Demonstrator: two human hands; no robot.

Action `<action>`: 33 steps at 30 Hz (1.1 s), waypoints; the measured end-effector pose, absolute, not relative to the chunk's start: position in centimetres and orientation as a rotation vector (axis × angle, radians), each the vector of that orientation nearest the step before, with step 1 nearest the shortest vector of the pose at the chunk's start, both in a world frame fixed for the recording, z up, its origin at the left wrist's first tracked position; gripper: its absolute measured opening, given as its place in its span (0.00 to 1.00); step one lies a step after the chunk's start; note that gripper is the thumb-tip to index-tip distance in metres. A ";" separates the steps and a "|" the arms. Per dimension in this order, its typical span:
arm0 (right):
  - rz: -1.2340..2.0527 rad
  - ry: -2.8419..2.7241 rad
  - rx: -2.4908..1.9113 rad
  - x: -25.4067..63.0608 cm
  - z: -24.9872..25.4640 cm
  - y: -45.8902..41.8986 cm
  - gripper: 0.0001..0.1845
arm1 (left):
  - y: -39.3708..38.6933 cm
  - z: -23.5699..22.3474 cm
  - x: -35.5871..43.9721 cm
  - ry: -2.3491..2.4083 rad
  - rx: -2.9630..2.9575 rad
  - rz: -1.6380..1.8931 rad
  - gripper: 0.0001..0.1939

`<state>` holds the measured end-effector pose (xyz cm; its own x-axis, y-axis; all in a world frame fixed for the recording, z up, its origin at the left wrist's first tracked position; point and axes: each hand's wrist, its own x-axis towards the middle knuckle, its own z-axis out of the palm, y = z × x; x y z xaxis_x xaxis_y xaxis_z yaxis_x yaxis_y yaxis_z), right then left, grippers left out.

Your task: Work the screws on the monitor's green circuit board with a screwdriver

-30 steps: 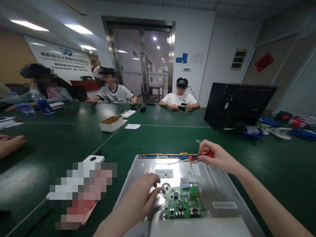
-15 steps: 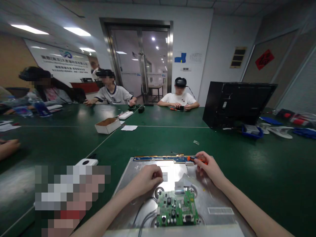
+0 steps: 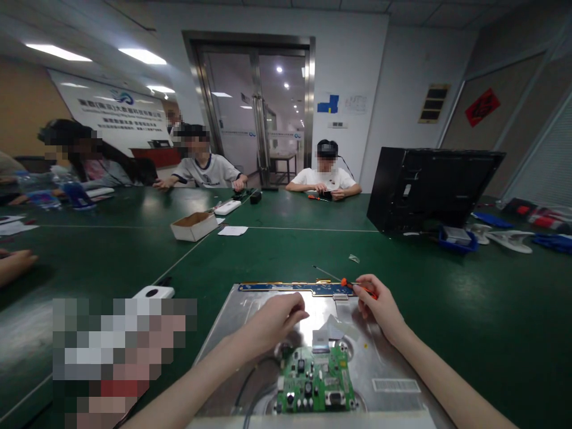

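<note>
The left hand [image 3: 281, 316] is apart from the right hand [image 3: 379, 304], a clear gap between them; the right reaches slightly farther from the body. The left forearm [image 3: 196, 372] comes up from below and left of its hand, the wrist nearly straight. Its fingers curl inward, thumb on the near side of them and pointing toward the right hand; whether they pinch anything cannot be told. The right forearm [image 3: 447, 375] slants in from below and right of its hand. There, thumb and forefinger are closed in a grip, the other fingers bent beneath.
</note>
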<state>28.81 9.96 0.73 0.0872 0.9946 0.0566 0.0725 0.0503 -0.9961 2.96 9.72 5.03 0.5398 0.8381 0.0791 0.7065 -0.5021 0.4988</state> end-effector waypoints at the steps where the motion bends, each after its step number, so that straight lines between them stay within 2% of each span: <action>1: 1.062 -1.209 -1.258 28.9 0.7 10.0 0.27 | 9.6 5.4 3.9 1.183 2.395 0.408 0.07; 5: 1.043 -1.200 -1.242 29.1 0.7 10.0 0.26 | 9.6 6.0 7.2 0.868 2.516 0.295 0.03; 8: 1.029 -1.210 -1.231 29.2 0.7 9.9 0.25 | 10.3 5.6 8.8 0.726 2.517 0.262 0.04; 15: 1.001 -1.207 -1.229 29.4 0.9 10.1 0.27 | 11.4 4.1 9.2 0.676 2.473 0.221 0.03; 27: 0.990 -1.224 -1.226 29.7 1.2 10.0 0.26 | 10.0 4.9 9.4 0.771 2.587 0.223 0.05; 33: 0.981 -1.234 -1.228 29.5 1.3 10.2 0.27 | 10.5 4.8 8.9 0.714 2.513 0.352 0.07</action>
